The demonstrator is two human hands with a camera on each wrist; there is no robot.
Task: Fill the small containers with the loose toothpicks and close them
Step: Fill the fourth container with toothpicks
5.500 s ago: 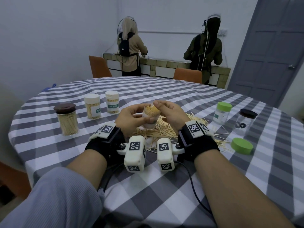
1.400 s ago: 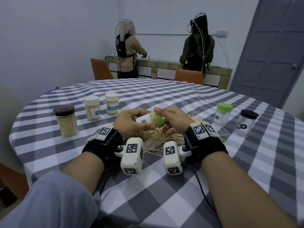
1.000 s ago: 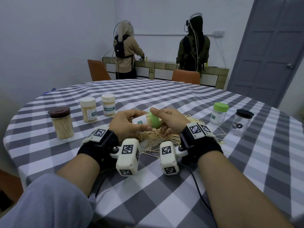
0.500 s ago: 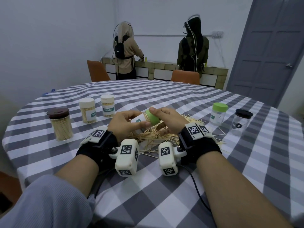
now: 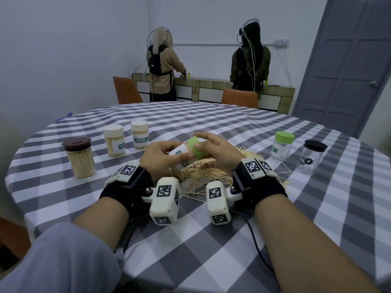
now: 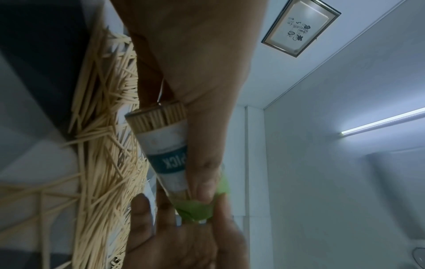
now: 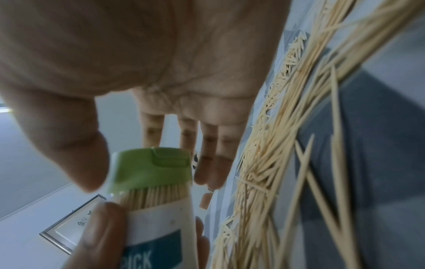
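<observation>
Head view: a small jar [image 5: 182, 156] full of toothpicks is held up in the air, tipped on its side, just above the pile of loose toothpicks [image 5: 203, 172] on the table [image 5: 211, 240]. A green lid [image 5: 197, 149] sits on its mouth. The left hand [image 5: 160, 159] has its fingers and thumb wrapped around the jar's body. The right hand [image 5: 215, 152] pinches the green lid with its thumb on one side and its fingers on the other. In the right wrist view the toothpick tips show just under the lid's edge, and the label reads "PICK".

To the left stand three closed jars full of toothpicks: one with a brown lid [image 5: 80, 158] and two with white lids [image 5: 114, 140] [image 5: 139, 137]. To the right stand a clear jar with a green lid [image 5: 283, 145] and a clear jar with a black lid [image 5: 312, 156]. The table has a grey and white checked cloth. Far behind it, two people [image 5: 161, 66] [image 5: 250, 62] stand with their backs turned at a counter [image 5: 211, 89], near two orange chairs [image 5: 125, 89] [image 5: 240, 98] and a grey door [image 5: 347, 66].
</observation>
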